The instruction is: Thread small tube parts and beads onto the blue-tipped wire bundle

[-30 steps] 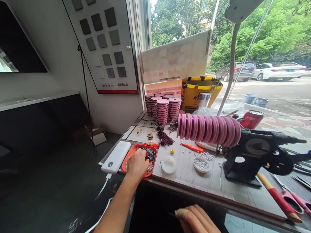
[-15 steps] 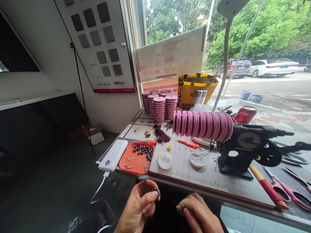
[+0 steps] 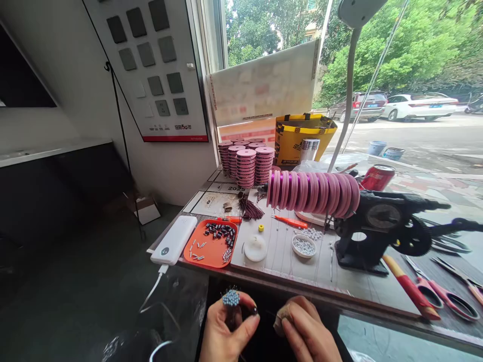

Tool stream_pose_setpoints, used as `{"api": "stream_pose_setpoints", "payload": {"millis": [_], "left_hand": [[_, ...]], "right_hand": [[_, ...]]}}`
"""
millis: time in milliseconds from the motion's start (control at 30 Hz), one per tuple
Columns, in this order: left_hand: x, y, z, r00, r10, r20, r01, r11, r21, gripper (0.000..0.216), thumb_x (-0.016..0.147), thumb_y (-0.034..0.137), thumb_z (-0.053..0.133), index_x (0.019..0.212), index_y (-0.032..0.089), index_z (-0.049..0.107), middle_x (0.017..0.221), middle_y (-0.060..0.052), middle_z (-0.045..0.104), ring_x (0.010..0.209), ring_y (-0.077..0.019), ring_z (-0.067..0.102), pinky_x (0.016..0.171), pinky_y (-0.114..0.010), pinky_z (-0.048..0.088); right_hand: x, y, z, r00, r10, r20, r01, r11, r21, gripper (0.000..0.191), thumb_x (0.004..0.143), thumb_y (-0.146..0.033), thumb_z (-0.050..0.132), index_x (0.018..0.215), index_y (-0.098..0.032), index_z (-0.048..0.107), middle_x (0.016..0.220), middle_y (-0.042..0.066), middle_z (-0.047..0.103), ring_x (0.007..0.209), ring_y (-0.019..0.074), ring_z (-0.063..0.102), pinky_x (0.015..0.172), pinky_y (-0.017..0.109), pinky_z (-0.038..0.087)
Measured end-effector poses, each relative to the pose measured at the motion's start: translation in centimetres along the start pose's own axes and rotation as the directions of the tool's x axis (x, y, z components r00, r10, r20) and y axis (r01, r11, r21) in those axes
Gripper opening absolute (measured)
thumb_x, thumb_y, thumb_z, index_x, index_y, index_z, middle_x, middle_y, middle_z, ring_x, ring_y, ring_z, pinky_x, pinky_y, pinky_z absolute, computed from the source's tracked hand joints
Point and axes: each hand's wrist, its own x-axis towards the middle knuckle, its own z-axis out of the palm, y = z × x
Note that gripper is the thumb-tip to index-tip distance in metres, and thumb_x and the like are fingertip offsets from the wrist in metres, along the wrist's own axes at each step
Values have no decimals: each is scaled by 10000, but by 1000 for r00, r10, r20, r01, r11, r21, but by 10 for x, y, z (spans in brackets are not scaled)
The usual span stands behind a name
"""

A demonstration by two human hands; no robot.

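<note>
My left hand, near the bottom middle, is closed on a bundle of pale blue beads with thin dark ends sticking up. Its thumb and forefinger also pinch a small dark piece, too small to name. My right hand is closed in a pinch a short way to the right. A tan wrap covers a fingertip there; whatever that pinch holds, if anything, is hidden. Both hands are in front of the table edge, over a dark lap.
An orange tray holds dark and silver parts. Nearby are a white power bank, a round white dish and a bowl of beads. A black winding machine carries pink discs. Scissors lie at the right.
My left hand has turned and moved slightly right, bringing the bead bundle more into view. The right hand has shifted little and stays pinched. The view has tilted slightly.
</note>
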Motion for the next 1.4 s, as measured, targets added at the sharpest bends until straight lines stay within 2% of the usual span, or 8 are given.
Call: {"api": "stream_pose_setpoints", "payload": {"millis": [433,700,867,967,1067,1200,1300,1400], "left_hand": [[-1,0,0,1000,19,-21,-18,999,47,49,602,223,704,643,210,679,546,22,534,486,-103,354,475,-223,308],[-2,8,1,998,52,-25,-50,996,74,42,616,228,692,644,216,663,570,23,550,465,-100,357,463,-234,303],[-4,15,4,991,136,-16,-134,986,104,75,612,167,671,610,232,634,619,12,581,495,-123,449,439,-222,331],[-5,17,5,967,252,-18,-245,953,177,140,606,109,667,597,248,649,598,11,598,532,-144,531,478,-217,391],[-5,18,7,940,340,11,-336,921,198,194,601,71,662,613,263,681,596,7,622,543,-148,568,519,-220,424],[-7,20,9,957,285,57,-291,944,155,162,591,91,674,584,252,695,589,-10,621,511,-142,541,482,-219,404],[-7,24,6,997,63,41,-68,991,118,166,546,99,663,621,245,684,610,0,605,538,-144,527,480,-209,396],[-7,25,0,992,-82,94,74,993,90,119,569,233,658,688,232,663,622,14,562,569,-144,484,504,-213,386]], "right_hand": [[4,4,-6,997,-58,45,61,996,-72,328,957,-322,313,697,-218,483,627,-21,535,620,113,530,570,190,453],[8,5,-5,982,-177,68,187,961,-204,305,957,-285,306,704,-219,462,593,-33,543,595,107,528,572,196,447],[6,11,1,941,-306,146,338,889,-310,217,906,-192,372,709,-218,457,570,-45,544,558,113,527,609,233,448],[6,9,3,944,-293,153,328,889,-320,209,919,-194,340,767,-220,481,600,-45,574,554,114,534,602,237,443],[7,3,3,963,-244,113,266,924,-275,257,962,-335,278,911,-214,499,678,-36,621,581,113,555,576,234,437],[9,-1,3,968,-239,77,251,936,-245,326,969,-386,245,827,-222,487,590,-52,575,501,105,512,521,236,402],[10,0,3,953,-282,107,300,922,-243,273,966,-303,302,779,-216,480,568,-58,565,488,90,511,512,219,395],[9,0,4,957,-273,95,289,923,-253,258,960,-298,322,785,-214,492,581,-51,576,500,92,525,521,219,405]]}}
